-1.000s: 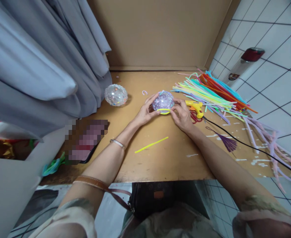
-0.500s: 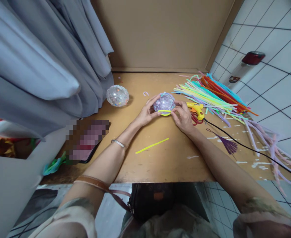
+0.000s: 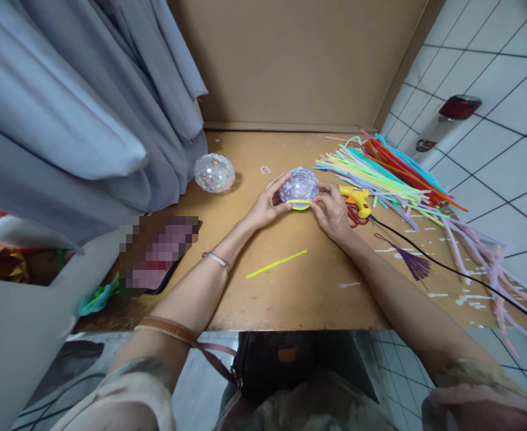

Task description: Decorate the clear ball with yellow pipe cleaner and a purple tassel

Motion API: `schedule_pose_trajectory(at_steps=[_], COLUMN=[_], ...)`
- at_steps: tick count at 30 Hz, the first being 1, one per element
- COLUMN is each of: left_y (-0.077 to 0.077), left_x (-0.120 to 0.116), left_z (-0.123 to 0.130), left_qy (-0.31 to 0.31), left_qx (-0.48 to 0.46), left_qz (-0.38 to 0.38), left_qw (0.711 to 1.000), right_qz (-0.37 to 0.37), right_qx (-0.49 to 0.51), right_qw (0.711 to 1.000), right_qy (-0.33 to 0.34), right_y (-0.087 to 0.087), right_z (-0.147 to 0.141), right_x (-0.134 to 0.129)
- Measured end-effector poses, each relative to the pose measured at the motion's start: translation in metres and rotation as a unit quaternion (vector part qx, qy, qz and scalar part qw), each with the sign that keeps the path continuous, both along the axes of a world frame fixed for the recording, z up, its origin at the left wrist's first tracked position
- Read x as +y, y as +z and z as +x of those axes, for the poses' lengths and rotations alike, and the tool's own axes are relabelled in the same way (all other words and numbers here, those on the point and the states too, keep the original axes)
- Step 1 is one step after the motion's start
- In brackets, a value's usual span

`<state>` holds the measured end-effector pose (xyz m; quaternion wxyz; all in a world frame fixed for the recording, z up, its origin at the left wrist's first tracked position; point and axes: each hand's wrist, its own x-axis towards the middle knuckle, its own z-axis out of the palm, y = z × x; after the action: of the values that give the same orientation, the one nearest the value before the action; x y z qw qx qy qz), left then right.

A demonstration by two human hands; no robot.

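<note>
Between my hands sits a clear, purple-tinted ball (image 3: 298, 183) with speckles, resting on or just over the wooden table. A yellow pipe cleaner (image 3: 298, 205) runs along its near edge. My left hand (image 3: 267, 203) wraps the ball's left side, its thumb at the left end of the yellow strip. On the other side, my right hand (image 3: 332, 209) pinches the strip's right end against the ball. Another yellow pipe cleaner (image 3: 276, 264) lies straight on the table in front of my hands.
A second clear ball (image 3: 214, 173) stands to the left. Right of my hands lie a yellow glue gun (image 3: 357, 200) with a black cord, red-handled scissors (image 3: 357, 216), a purple tassel (image 3: 409, 262) and a heap of coloured pipe cleaners (image 3: 380, 170). A phone (image 3: 162, 254), blurred out, lies at left.
Both hands keep their hold on the ball and the yellow strip. The whole view has shifted very slightly; nothing else has visibly moved.
</note>
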<state>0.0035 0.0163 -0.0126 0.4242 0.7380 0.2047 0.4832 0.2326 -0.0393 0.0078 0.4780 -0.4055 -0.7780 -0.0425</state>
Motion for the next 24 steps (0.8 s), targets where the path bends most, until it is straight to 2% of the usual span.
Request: schedule_pose_trajectory(at_steps=[3,9,13,24], left_y=[0.0001,0.0057,0.0091,0.0013], left_x=[-0.0006,-0.0019,-0.0029,0.0014], left_z=[0.0014,0.0001,-0.002,0.0005], left_qy=[0.007,0.061,0.077,0.031], left_qx=[-0.005,0.026,0.045,0.005], left_qz=[-0.003,0.061,0.068,0.008], left_qw=[1.0,0.996,0.994,0.999], right_qz=[0.003,-0.016,-0.004,-0.042], right_qx=[0.005,0.037,0.039,0.093], right_qw=[1.0,0.999,0.999,0.995], right_qy=[0.003,0.015,0.01,0.007], right_y=[-0.0003,0.0013,0.0013,-0.0057], right_z=[-0.0006,0.0,-0.0006,-0.0016], right_x=[-0.0001,-0.0002,0.0005,0.0072])
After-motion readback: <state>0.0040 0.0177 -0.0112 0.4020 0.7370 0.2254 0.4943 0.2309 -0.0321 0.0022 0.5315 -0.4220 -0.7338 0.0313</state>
